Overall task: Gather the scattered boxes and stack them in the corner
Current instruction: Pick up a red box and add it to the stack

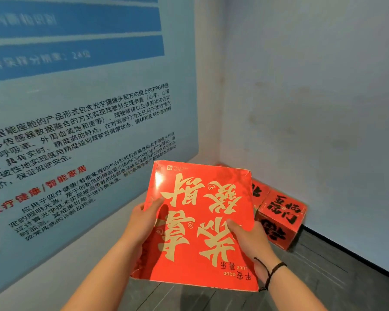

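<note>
Two hands carry the large flat red box above the dark floor, in front of the corner where the poster wall meets the plain wall. My left hand grips the box's left edge, thumb curled onto the top face; my right hand grips the lower right part, thumb pressed on the print. A smaller red cube box already sits on the floor against the plain wall, close to the corner. Risk, as I judge it: the carried box is wide and thin, so lowering it onto the small cube could leave it overhanging and tipping; setting it down blind could also knock the cube aside. Its rims look worn and may buckle under a hard pinch. Hidden items: the fingers under the box, the corner floor behind it, and a further red box beyond the cube, only partly seen. Upper poster text is blurred.
</note>
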Tool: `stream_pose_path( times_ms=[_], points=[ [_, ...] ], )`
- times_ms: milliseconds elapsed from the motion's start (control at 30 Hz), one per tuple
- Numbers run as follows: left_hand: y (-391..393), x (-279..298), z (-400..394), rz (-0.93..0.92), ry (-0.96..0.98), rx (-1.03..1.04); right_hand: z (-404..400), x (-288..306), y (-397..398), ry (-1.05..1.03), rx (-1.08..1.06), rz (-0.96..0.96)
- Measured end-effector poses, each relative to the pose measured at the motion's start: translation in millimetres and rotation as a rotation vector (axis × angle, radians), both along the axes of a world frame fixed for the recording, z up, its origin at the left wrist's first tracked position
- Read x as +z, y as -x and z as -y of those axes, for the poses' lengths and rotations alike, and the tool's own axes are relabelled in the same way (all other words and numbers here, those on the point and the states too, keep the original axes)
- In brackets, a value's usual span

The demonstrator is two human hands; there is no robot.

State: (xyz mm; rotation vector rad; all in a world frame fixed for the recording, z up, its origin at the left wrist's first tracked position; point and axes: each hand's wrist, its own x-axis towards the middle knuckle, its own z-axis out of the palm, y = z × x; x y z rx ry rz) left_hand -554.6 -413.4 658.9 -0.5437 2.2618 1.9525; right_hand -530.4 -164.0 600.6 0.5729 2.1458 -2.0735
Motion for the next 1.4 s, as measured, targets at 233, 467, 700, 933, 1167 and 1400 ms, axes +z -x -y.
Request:
stream_pose_path(
  times_ms=[233, 467, 700, 933, 1167, 1400],
  points=[
    [147.5, -27.5, -22.5, 0.107, -0.109, -0.194, -16.7, -4.0, 90.1, -0.066, -0.192, 0.041],
    [296.4, -29.8, -25.2, 0.102, -0.081, -0.314, -7.2, 13.3, 187.0, -0.096, -0.336, 0.084],
    [404.9, -44.4, -58.1, 0.091, -0.011, -0.471, -23.3, -12.0, 268.7, -0.062, -0.487, 0.149],
    [522.4, -69.1, -117.9, 0.133, 0.063, -0.507, -80.1, -34.7, 388.8, 0.03, -0.495, 0.154],
    [639.9, -77.0, -175.7, 0.199, 0.058, -0.512, -153.9, -47.3, 521.8, -0.013, -0.448, 0.202],
    [727.1, -99.0, -209.8, 0.259, 0.055, -0.525, -194.2, -66.7, 613.8, 0.007, -0.47, 0.254]
  ],
)
